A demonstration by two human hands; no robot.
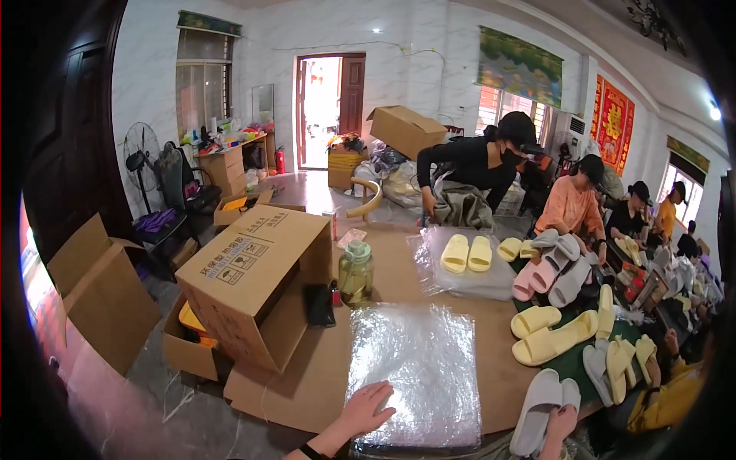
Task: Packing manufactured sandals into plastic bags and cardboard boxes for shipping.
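At the near right edge of the bench (497, 383), the grey slippers (534, 405) grasped by the right grip (562, 423) seem light, soft and best held by their soles; the left grip (371, 408) spreads unclenched on slippery-looking plastic film (414, 353).

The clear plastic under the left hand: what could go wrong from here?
The jar stands just beyond the clear plastic, so a knock might spill the liquid it seems to hold. The plastic looks slick and might slide under the left hand. The right hand holds two grey slippers together; one could slip loose.
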